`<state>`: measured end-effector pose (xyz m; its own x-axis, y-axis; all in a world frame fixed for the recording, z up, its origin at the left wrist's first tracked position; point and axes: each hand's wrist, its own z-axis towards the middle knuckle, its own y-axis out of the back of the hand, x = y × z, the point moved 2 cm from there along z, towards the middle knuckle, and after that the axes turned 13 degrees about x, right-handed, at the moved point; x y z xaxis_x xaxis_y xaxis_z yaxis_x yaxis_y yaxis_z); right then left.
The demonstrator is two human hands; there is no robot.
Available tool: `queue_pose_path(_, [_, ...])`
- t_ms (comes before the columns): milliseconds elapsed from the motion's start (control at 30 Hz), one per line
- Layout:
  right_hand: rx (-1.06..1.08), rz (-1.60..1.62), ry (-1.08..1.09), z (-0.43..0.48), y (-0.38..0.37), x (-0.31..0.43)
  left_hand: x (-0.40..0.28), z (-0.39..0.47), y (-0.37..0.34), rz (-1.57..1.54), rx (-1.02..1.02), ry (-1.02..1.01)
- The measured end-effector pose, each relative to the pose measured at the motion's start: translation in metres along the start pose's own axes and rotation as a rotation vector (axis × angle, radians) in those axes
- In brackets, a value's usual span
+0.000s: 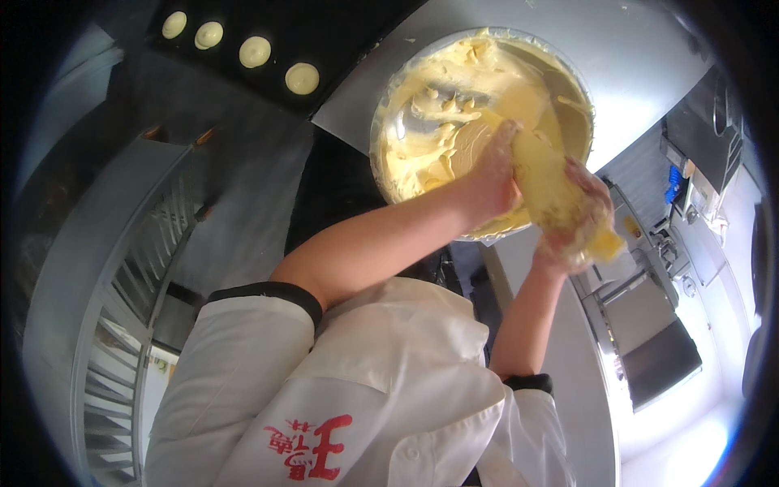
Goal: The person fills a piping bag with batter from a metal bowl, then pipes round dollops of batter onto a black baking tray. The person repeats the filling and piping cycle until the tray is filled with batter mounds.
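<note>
A translucent piping bag [538, 173] filled with pale yellow cream slants over the near right rim of a large round bowl [583, 131]. My right hand [578, 219] is wrapped around its lower part, with a lump of yellow cream [605, 245] showing past the fingers. At the bag's other side, my left hand [500, 173] grips it with the thumb towards the upper end. Both hands are smeared and slightly blurred. Thick yellow cream [468, 146] coats the bowl's bottom and walls, and part of it is hidden behind my hands.
The bowl stands on a pale metal worktop [639, 73]. A black tray [268, 85] at the upper left bears several round pale piped mounds [254, 52]. On the left is a slatted metal rack [122, 316]; a counter with kitchen items [663, 249] lies right.
</note>
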<state>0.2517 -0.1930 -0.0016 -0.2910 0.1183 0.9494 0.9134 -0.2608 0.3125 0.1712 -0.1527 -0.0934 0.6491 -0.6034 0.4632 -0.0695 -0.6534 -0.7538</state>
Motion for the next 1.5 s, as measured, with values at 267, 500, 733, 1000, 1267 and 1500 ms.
queue_pose_path(267, [0.035,0.045,0.272,0.051,0.001,0.134,-0.012,-0.049,-0.130,-0.009,0.192,-0.128])
queue_pose_path(500, [0.582,0.065,0.319,0.122,-0.109,0.130,-0.135,-0.075,-0.122,-0.192,0.346,-0.492])
queue_pose_path(733, [0.941,-0.252,0.393,0.154,-0.174,0.106,-0.175,-0.065,-0.082,-0.419,0.241,-0.440])
queue_pose_path(1000, [1.082,-0.444,0.404,0.172,-0.180,0.107,-0.180,-0.053,-0.075,-0.493,0.285,-0.440])
queue_pose_path(1267, [0.962,-0.457,0.321,0.166,-0.179,0.111,-0.180,-0.052,-0.080,-0.496,0.337,-0.452])
queue_pose_path(1500, [1.030,-0.524,0.356,0.171,-0.174,0.120,-0.178,-0.054,-0.084,-0.475,0.366,-0.456])
